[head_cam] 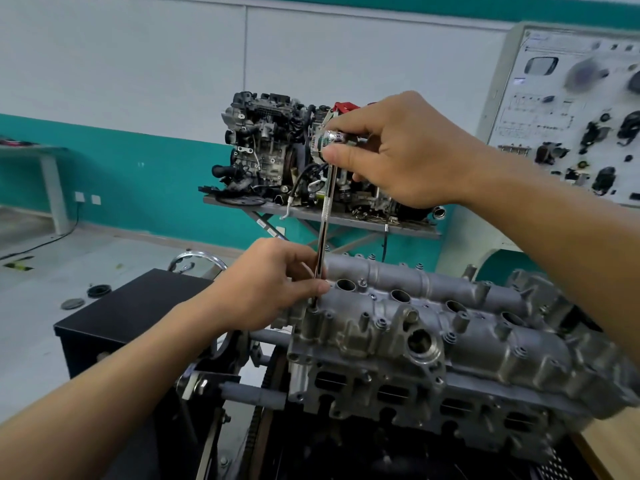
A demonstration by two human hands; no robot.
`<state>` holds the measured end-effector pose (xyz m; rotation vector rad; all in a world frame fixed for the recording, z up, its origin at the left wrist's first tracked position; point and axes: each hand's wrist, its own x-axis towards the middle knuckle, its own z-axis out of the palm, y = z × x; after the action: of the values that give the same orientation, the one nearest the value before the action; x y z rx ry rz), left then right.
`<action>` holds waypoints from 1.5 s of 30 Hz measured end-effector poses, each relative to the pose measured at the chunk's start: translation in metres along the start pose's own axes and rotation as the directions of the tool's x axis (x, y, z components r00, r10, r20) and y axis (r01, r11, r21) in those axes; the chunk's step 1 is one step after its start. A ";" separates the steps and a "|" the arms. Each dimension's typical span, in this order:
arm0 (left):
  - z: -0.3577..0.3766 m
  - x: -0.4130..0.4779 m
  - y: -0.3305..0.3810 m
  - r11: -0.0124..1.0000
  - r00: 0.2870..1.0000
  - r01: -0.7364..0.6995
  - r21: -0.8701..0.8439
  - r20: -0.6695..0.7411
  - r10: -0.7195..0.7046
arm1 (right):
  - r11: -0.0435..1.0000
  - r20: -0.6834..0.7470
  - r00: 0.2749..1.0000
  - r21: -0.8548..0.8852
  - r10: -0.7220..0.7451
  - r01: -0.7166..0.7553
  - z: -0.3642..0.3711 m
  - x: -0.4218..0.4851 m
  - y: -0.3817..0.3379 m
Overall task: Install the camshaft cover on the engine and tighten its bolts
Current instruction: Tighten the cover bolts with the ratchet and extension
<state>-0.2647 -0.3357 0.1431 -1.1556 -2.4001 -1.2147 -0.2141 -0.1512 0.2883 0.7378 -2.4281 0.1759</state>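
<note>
Left hand (266,289) fingers (311,287) pinch bar (325,216) on grey camshaft cover (433,327); right hand (405,150) grips ratchet (334,136).

Workshop with white and teal walls.
A white wall (121,64) with a teal band (145,188) ran across the frame; a white table (52,181) stood at left on the grey floor (45,268), a shelf (311,216) at centre carried a spare engine (266,147), and a parts board (554,109) filled the upper right.

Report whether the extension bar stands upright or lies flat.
Upright, leaning slightly: the extension bar meets the camshaft cover tip-first at its left end; right hand grips the top, left hand pinches lower down.
</note>
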 end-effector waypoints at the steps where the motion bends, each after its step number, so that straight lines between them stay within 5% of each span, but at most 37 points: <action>1: 0.000 0.000 0.000 1.000 1.000 -0.004 0.007 -0.003 0.004 | 1.000 0.010 1.000 0.010 0.015 -0.015 -0.001 0.000 0.002; 9: -0.001 0.001 0.003 0.998 1.000 -0.018 0.054 0.011 0.018 | 0.944 0.154 0.985 0.307 0.074 -0.119 -0.002 -0.008 0.010; 12: -0.004 0.001 0.005 0.998 0.998 -0.013 0.061 0.063 0.009 | 0.970 0.140 0.979 0.175 0.146 -0.169 -0.003 -0.009 0.004; 17: -0.004 0.000 0.011 0.997 0.994 -0.002 0.072 0.113 -0.007 | 0.921 0.056 0.957 -0.296 0.284 -0.255 -0.018 -0.017 -0.028; 21: 0.000 -0.006 0.013 0.997 0.998 -0.003 0.077 0.066 -0.002 | 0.821 -0.113 0.924 -0.428 0.366 -0.378 -0.010 -0.017 -0.055; 24: 0.001 -0.008 0.009 0.999 0.999 0.001 0.050 0.036 -0.003 | 0.814 -0.170 0.941 -0.471 0.294 -0.340 -0.011 -0.016 -0.070; 26: 0.001 -0.008 0.003 1.000 1.000 -0.002 0.030 0.029 0.001 | 0.905 -0.083 0.976 -0.367 0.201 -0.217 -0.010 -0.012 -0.064; 28: 0.003 -0.010 -0.001 1.000 1.000 0.004 -0.013 0.027 -0.004 | 0.994 0.051 0.993 0.001 0.109 -0.109 -0.003 -0.012 -0.054; 31: 0.005 -0.014 -0.005 0.997 1.000 0.017 -0.070 0.015 -0.016 | 0.939 0.029 0.999 0.342 0.023 -0.031 0.018 -0.014 -0.040; 45: 0.013 -0.014 -0.003 0.999 0.996 -0.037 0.039 -0.084 0.040 | 0.979 -0.134 0.970 0.030 0.202 -0.199 0.008 -0.018 -0.032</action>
<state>-0.2554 -0.3345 0.1256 -1.1110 -2.3184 -1.1773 -0.1882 -0.1713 0.2702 0.4693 -2.3692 0.3153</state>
